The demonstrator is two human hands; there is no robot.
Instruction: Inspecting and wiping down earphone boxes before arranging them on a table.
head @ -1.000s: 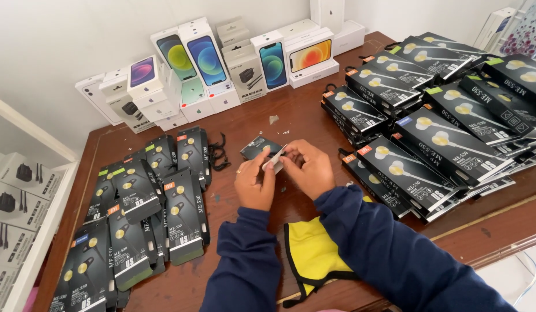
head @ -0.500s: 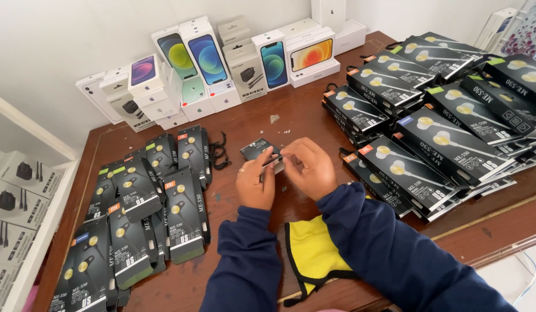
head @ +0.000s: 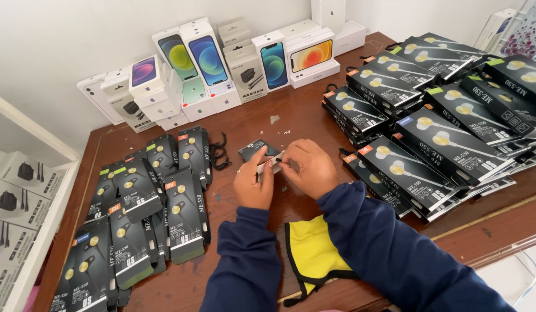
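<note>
My left hand [head: 253, 184] and my right hand [head: 310, 167] meet over the middle of a brown wooden table [head: 262, 124]. Together they pinch a small white strip [head: 270, 162], held just above a small black packet [head: 258, 151] lying on the wood. Both arms wear dark blue sleeves. The fingertips hide most of the strip.
Black earphone boxes lie in rows at the left [head: 135, 208] and in bigger stacks at the right [head: 447, 110]. Phone and charger boxes [head: 222, 63] stand along the wall. A yellow cloth with black trim [head: 311, 254] lies between my arms. A black cable [head: 220, 155] lies near the packet.
Both hands have stayed in the same spot over the packet; only the fingers have shifted slightly on the strip.
</note>
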